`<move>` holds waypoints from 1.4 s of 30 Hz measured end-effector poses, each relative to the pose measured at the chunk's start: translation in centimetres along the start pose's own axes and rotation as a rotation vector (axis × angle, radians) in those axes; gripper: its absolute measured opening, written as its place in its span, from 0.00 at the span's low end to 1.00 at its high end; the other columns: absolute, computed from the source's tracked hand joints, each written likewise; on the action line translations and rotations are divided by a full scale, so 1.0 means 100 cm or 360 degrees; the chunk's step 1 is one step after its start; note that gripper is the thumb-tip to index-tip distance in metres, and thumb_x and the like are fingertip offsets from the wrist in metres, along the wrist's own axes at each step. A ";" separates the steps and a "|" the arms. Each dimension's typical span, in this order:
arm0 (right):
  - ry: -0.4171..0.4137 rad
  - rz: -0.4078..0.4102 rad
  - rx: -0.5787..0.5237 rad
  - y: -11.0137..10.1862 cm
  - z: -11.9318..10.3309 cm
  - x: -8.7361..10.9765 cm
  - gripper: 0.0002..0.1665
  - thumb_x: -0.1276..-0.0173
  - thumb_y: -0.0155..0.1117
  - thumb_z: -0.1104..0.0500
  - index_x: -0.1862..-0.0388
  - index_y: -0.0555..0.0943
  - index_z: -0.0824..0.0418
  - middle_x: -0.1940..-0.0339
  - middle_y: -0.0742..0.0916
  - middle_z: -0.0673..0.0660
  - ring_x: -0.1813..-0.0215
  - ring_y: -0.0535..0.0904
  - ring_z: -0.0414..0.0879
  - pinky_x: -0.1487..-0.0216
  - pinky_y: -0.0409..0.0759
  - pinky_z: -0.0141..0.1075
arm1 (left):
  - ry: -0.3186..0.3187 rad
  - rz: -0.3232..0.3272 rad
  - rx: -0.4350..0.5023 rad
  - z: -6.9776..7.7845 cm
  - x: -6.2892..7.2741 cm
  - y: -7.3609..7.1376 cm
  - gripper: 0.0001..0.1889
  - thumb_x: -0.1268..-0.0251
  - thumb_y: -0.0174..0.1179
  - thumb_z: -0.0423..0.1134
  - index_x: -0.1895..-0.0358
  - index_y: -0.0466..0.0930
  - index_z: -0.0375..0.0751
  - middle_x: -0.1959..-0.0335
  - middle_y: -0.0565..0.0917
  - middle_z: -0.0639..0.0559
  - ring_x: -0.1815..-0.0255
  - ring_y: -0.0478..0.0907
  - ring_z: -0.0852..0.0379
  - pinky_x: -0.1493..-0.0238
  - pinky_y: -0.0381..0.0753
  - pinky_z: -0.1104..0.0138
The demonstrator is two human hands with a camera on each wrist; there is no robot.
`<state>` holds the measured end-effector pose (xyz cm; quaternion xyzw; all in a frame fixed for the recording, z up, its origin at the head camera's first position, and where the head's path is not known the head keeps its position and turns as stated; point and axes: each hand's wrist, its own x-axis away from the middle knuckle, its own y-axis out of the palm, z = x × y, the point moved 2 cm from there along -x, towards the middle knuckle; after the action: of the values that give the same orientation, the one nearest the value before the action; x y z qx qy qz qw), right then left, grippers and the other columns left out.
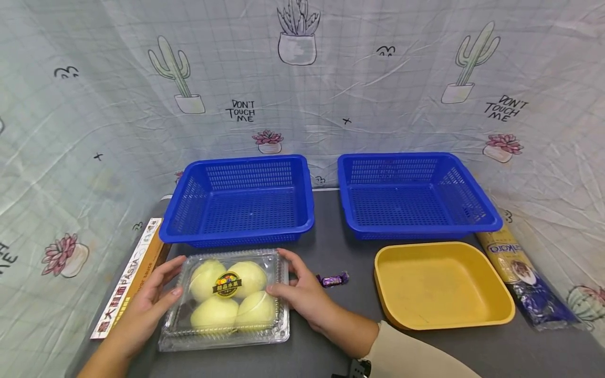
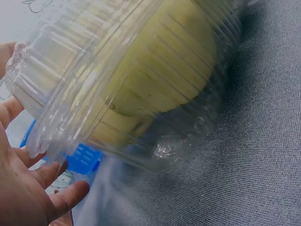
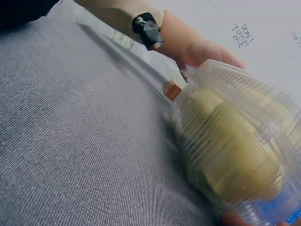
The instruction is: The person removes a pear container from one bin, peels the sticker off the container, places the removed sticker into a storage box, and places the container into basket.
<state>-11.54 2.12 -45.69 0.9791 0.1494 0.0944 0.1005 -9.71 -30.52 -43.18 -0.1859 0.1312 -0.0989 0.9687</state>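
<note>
A clear plastic fruit box (image 1: 229, 336) holds several round, pale yellow-green fruits (image 1: 215, 313) under a lid with a black fruit label (image 1: 227, 285). My right hand (image 1: 309, 291) grips its right side, the thumb over the lid and the fingers at the far right corner. At the box's left edge is my left hand (image 1: 150, 304), fingers extended along the rim and thumb apart from them. The left wrist view shows this hand (image 2: 23, 183) with spread fingers beside the ridged rim. In the right wrist view the box (image 3: 225, 141) sits low over the grey cloth.
Two blue baskets (image 1: 236, 236) (image 1: 420, 229) stand at the back. A yellow tub (image 1: 439, 289) is at right, beside a yellow-and-blue packet (image 1: 524, 273). A purple-wrapped candy (image 1: 333, 279) lies right of my right hand. A pasta box (image 1: 127, 278) lies along the left.
</note>
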 end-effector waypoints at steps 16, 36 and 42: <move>-0.0168 0.0056 0.0479 0.001 0.003 0.009 0.51 0.29 0.75 0.51 0.12 0.61 0.44 0.21 0.73 0.68 0.50 0.87 0.52 0.60 0.88 0.42 | -0.0060 0.0007 -0.0409 0.011 0.000 0.010 0.34 0.25 0.65 0.32 0.19 0.68 0.50 0.17 0.61 0.46 0.21 0.60 0.53 0.34 0.73 0.38; -0.0507 0.0146 0.1248 0.001 -0.035 0.010 0.53 0.43 0.85 0.47 0.19 0.72 0.47 0.18 0.69 0.62 0.22 0.66 0.65 0.32 0.73 0.66 | -0.0142 0.0070 -0.0606 0.014 -0.003 0.019 0.33 0.35 0.76 0.42 0.27 0.77 0.50 0.17 0.59 0.34 0.22 0.58 0.20 0.39 0.57 0.17; -0.0609 -0.0082 0.1773 0.022 -0.054 0.007 0.40 0.37 0.80 0.39 0.27 0.81 0.45 0.18 0.71 0.57 0.19 0.63 0.60 0.31 0.75 0.61 | -0.0130 0.0068 -0.0634 0.013 0.000 0.015 0.33 0.35 0.76 0.42 0.26 0.76 0.49 0.17 0.59 0.33 0.22 0.57 0.19 0.40 0.57 0.17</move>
<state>-11.44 1.20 -39.94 0.8801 0.1795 -0.1791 -0.4015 -9.11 -28.68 -42.61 -0.3748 0.1128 -0.0428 0.9192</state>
